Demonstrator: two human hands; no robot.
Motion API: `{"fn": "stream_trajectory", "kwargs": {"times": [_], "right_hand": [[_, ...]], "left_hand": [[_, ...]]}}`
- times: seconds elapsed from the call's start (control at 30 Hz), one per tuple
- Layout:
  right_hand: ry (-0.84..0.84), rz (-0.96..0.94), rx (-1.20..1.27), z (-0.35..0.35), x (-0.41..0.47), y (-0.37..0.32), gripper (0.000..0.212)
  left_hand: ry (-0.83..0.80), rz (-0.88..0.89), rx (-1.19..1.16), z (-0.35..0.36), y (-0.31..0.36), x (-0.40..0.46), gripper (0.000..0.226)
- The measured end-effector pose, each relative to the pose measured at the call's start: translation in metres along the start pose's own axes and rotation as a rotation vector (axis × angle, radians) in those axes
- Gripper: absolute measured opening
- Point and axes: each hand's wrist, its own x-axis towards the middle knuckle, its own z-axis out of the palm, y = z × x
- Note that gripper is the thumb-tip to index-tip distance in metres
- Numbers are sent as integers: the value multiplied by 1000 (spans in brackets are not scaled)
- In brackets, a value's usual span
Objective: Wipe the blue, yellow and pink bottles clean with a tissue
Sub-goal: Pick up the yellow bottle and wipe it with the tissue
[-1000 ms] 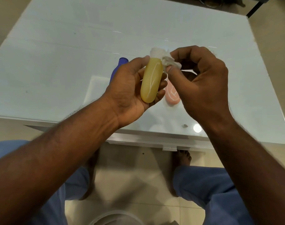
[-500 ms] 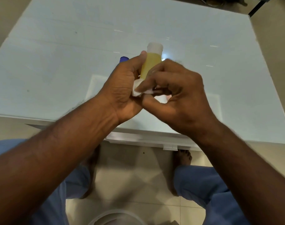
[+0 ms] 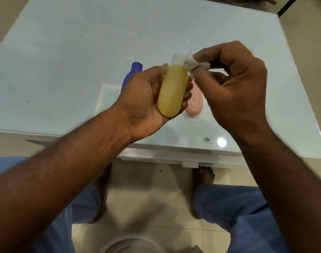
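My left hand [image 3: 143, 105] grips the yellow bottle [image 3: 172, 90] above the table, its white cap pointing away from me. My right hand [image 3: 234, 84] pinches a crumpled white tissue [image 3: 194, 64] against the bottle's neck, just below the cap. The blue bottle [image 3: 131, 74] lies on the table behind my left hand, mostly hidden by it. The pink bottle [image 3: 195, 104] lies on the table under my hands, partly covered by the yellow bottle and my right hand.
The pale glass table [image 3: 83, 52] stretches away from me, its near edge [image 3: 174, 154] just below my wrists. A small dark speck [image 3: 207, 139] sits near that edge. A round white container rim [image 3: 130, 243] shows on the floor between my legs.
My right hand moved the tissue from the lower body of the yellow bottle up to its neck. The left hand tilted the bottle back, showing its body again.
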Motion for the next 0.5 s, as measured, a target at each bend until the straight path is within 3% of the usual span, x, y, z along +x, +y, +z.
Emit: {"fn": "stream_trajectory", "kwargs": {"times": [0.07, 0.17, 0.27, 0.5], "right_hand": [[-38, -19, -22, 3, -2, -2, 11], [-117, -26, 28, 5, -6, -5, 12], [-207, -42, 60, 9, -10, -7, 12], [-560, -128, -16, 10, -18, -8, 9]], "left_hand": [[-8, -4, -24, -1, -2, 2, 48], [-28, 7, -152, -7, -2, 8, 67], [-1, 18, -112, -6, 0, 8, 51], [47, 60, -89, -5, 6, 6, 58]]}}
